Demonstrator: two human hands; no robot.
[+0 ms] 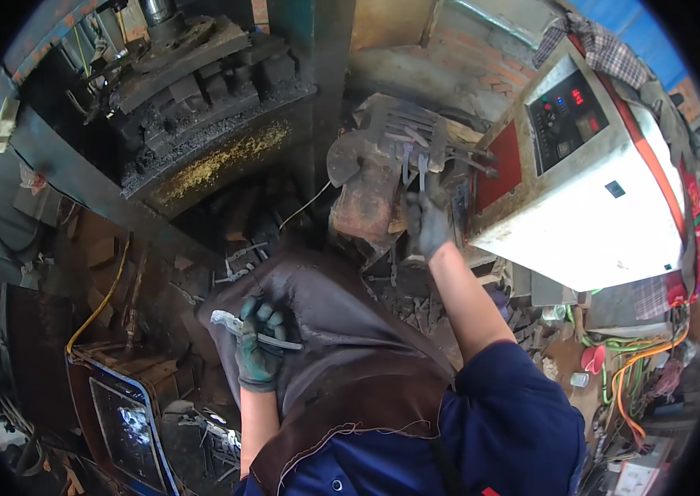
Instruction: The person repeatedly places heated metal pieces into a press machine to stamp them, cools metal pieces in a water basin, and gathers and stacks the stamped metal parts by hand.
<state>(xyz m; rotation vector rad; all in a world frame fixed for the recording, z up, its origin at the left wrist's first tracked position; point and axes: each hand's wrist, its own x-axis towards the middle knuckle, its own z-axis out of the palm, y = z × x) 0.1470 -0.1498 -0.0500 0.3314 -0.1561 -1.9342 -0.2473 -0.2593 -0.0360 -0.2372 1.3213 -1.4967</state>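
Note:
My left hand point(257, 351), in a dark green-grey glove, is closed round a bent grey metal piece point(279, 341) with a broad flat end, held over the brown apron point(325, 306) on my lap. My right arm reaches forward, and the grey-gloved right hand point(427, 221) grips the near end of a slim metal bar point(422, 169). This bar points into a slotted metal block point(403, 124). A second bar point(406, 161) lies just left of it, beside my fingers. The right fingertips are partly hidden.
At upper left stands a heavy press point(201, 91) with dark scale and yellowish crumbs on its bed. A white control cabinet point(590, 215) stands close to my right arm. Metal pieces litter the floor, and coloured hoses point(627, 380) lie at lower right. A framed panel point(122, 422) is at lower left.

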